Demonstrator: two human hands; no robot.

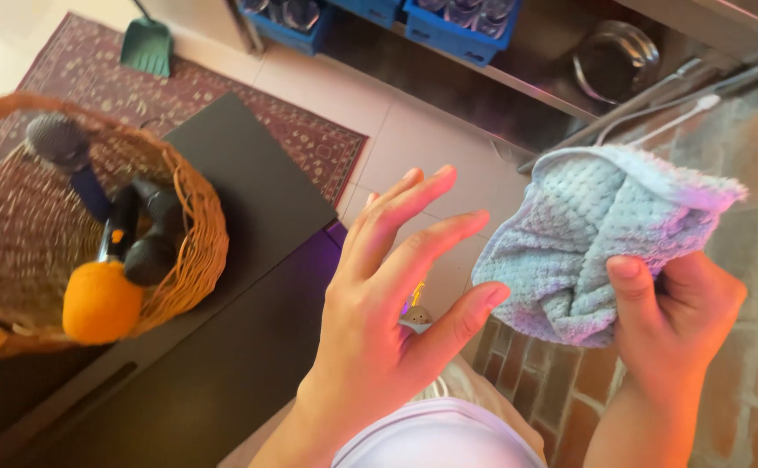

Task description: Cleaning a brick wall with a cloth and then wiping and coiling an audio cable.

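1. Right hand (pixel 678 316): closed round a bunched pale blue cloth (pixel 595 238), thumb pressed over the front fold; the cloth is held up in the air, clear of any surface.
2. Left hand (pixel 392 286): open, fingers spread and slightly curled, holding nothing; its thumb tip lies just beside the cloth's lower edge, contact uncertain.
3. Progress, as judged: cloth gathered in one hand only, not spread, not laid on anything; no wiping visible.
4. Dark tabletop (pixel 240 199), lower left, apart from the cloth.
5. Wicker basket (pixel 192 217) on the tabletop, holding microphones (pixel 149 238), one with an orange foam cover (pixel 101 303).
6. Patterned rug (pixel 249 108) and green dustpan (pixel 146 43) on the tiled floor beyond.
7. Blue crates (pixel 457 30) on a shelf, top.
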